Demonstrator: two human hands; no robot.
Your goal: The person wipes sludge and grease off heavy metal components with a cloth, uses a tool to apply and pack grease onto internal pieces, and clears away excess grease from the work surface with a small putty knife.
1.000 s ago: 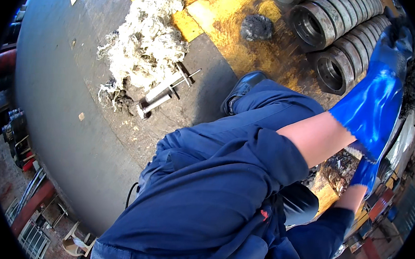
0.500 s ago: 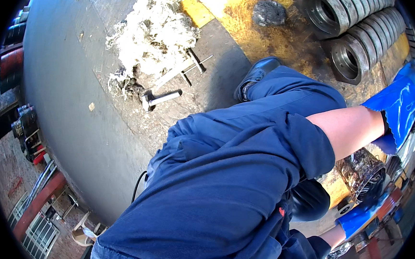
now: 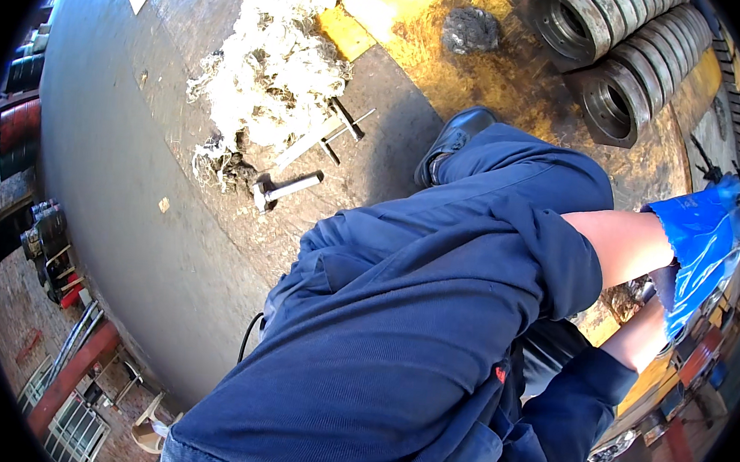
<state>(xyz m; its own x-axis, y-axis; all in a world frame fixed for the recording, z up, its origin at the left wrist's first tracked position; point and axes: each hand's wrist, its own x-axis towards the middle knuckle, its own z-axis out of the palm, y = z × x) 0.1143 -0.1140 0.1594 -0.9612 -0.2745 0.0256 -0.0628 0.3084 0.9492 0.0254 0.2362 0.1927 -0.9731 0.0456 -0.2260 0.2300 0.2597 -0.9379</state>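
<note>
Both of my hands are at the far right rim, in blue gloves with jagged cuffs. My left hand point(image 3: 695, 221) is the upper one, its bare forearm coming out of a rolled dark blue sleeve. Just below it and close against it is my right hand point(image 3: 697, 284). The rim squeezes and blurs the fingers of both, so their grip is hidden. A thin dark piece point(image 3: 714, 173) sticks up by the left glove; whether it is held, I cannot make out. Nearby, two rows of thick metal rings point(image 3: 610, 106) lie on the oily yellow floor.
A hammer point(image 3: 291, 189) and a T-shaped metal tool point(image 3: 329, 138) lie on the grey floor by a heap of white waste yarn point(image 3: 270, 61). A dark grey wad point(image 3: 471, 30) lies beyond my shoe point(image 3: 453, 142). Machinery point(image 3: 48, 238) stands along the left rim.
My right hand has come up from the lower right to beside the left one. My left glove has shifted slightly down. The view has turned a little.
</note>
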